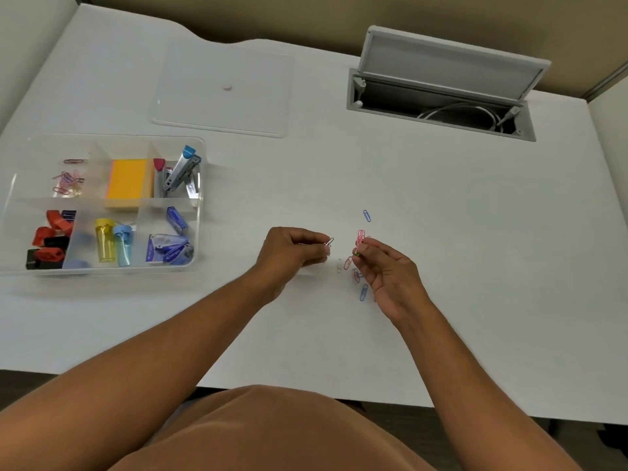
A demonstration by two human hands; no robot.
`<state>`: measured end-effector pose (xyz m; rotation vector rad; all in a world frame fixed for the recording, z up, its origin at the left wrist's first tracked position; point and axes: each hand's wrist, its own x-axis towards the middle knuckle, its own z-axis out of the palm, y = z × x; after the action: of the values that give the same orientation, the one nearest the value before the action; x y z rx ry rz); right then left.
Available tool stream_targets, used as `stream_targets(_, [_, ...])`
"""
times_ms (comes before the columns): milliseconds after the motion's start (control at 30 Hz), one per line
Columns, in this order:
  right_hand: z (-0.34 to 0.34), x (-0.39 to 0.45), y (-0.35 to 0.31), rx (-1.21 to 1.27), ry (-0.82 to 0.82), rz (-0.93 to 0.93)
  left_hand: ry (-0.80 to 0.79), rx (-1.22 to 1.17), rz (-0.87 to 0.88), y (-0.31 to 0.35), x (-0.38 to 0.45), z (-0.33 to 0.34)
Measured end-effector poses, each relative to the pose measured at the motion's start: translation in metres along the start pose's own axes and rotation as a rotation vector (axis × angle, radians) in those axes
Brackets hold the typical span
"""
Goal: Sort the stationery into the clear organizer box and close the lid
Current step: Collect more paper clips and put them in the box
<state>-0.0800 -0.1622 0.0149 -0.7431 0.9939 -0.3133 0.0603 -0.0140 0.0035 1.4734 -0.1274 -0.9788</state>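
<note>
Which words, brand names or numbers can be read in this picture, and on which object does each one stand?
No text can be read here.
Blue staple boxes in the organizer box: pale print shows, too blurred to read.
Blue-and-white pack in the same compartment: print too small to read.
Orange sticky notes, staplers, clear lid: no lettering visible.

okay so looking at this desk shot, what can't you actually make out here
- Head view: how many paper clips the left hand holds; its fingers cover them.
- Clips under the right hand: partly hidden.
- Organizer box: left edge cut off by the frame.
- Small pink thing on the lid: too small to identify.
</note>
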Motion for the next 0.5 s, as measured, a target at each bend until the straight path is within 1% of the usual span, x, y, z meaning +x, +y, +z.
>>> stream_targets(100, [0.029,-0.003,0.006,0.063,-0.079,0.032,-0.027,-0.143,-0.002,0.014,-0.009,-0.027])
stream_targets(200, [0.068,-0.005,0.013,0.067,-0.16,0.052,0.006,-0.241,0.016,0.03,-0.017,-0.061])
stream_targets(300, [0.115,-0.006,0.021,0.04,-0.238,0.079,0.071,-0.289,0.044,0.05,-0.025,-0.101])
stream_targets(433, [0.187,-0.005,0.037,-0.033,-0.327,0.092,0.2,-0.316,0.096,0.074,-0.036,-0.166])
stream_targets(500, [0.226,-0.003,0.047,-0.078,-0.358,0.093,0.264,-0.371,0.135,0.083,-0.041,-0.204])
